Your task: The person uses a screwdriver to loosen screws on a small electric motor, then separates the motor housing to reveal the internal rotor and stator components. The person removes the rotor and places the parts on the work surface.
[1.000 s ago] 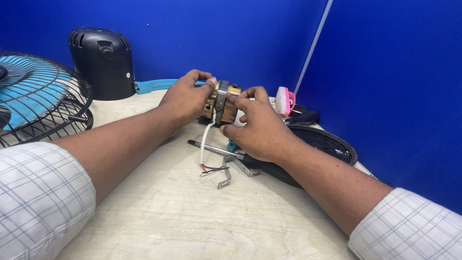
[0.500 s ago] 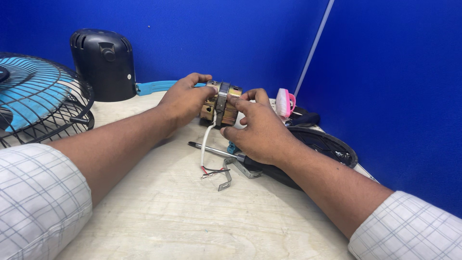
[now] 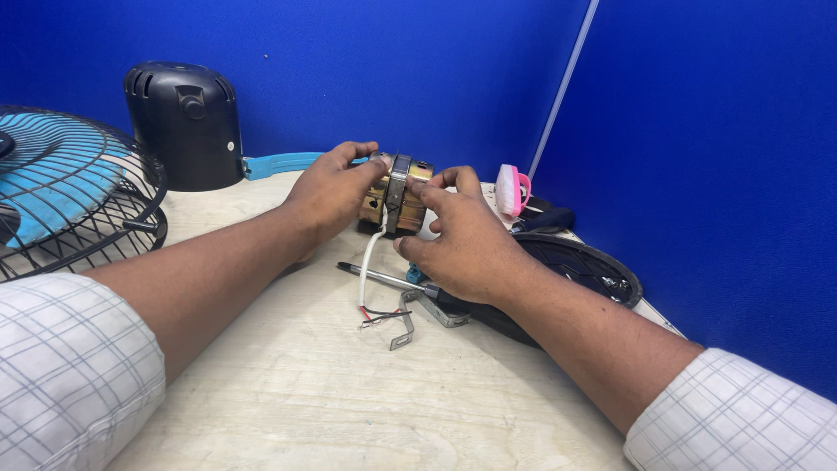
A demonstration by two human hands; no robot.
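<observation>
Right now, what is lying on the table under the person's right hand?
Under the right hand a screwdriver shaft sticks out, beside a bent metal bracket and a black round grille. The hand and forearm cover the screwdriver's handle and much of the grille.

both hands (image 3: pixel 397 218) gripping fan motor (image 3: pixel 397 194), seemingly
</observation>
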